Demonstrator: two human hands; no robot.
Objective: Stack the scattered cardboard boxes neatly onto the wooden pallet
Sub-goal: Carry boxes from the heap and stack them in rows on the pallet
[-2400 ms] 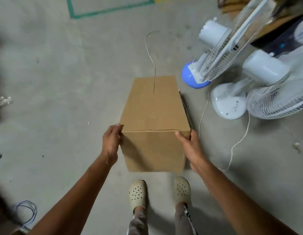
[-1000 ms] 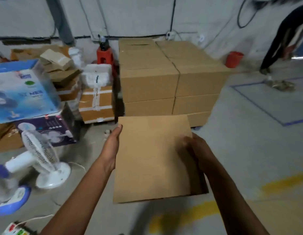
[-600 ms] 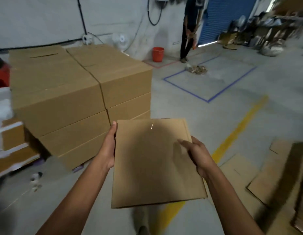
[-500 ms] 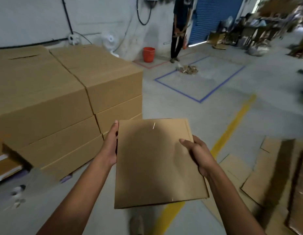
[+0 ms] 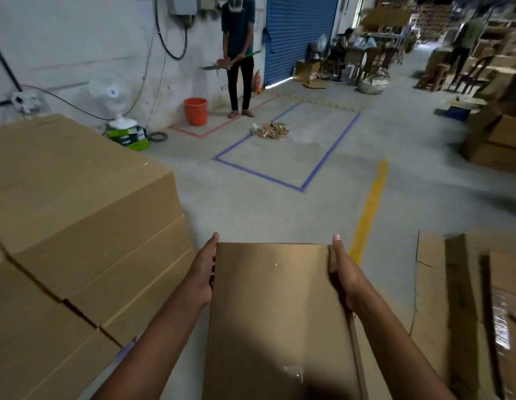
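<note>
Grey concrete floor (image 5: 251, 203) with blue tape rectangle (image 5: 331, 151) at 12 o'clock, yellow line (image 5: 369, 209) at 1. White wall (image 5: 78, 39) at 11, blue roller shutter (image 5: 300, 33) at 12; orange bucket (image 5: 195, 111), white fan (image 5: 111, 95) at its foot.

- Carried box (image 5: 280, 313): brown cardboard; smooth top face with a faint sheen, and a glossy, tape-like patch near its close edge.
- Stacked boxes (image 5: 78, 212): the same brown cardboard, matt, plain and unprinted.
- Flattened sheets (image 5: 432, 284): cardboard, matt and dull.
- Clear film (image 5: 500, 327): plastic, shiny and crinkled, lying over cardboard at the right.
- Floor (image 5: 251, 203): grey concrete, fairly smooth, matt and blotchy, with flat blue, red and yellow lines; whether they are paint or tape cannot be told.
- Wall (image 5: 78, 39): white-painted, matt and scuffed.
- Shutter (image 5: 300, 36): blue ribbed metal, low sheen.
- Bucket (image 5: 195, 111): orange plastic, smooth.
- Fan (image 5: 111, 96): white plastic, smooth.
</note>
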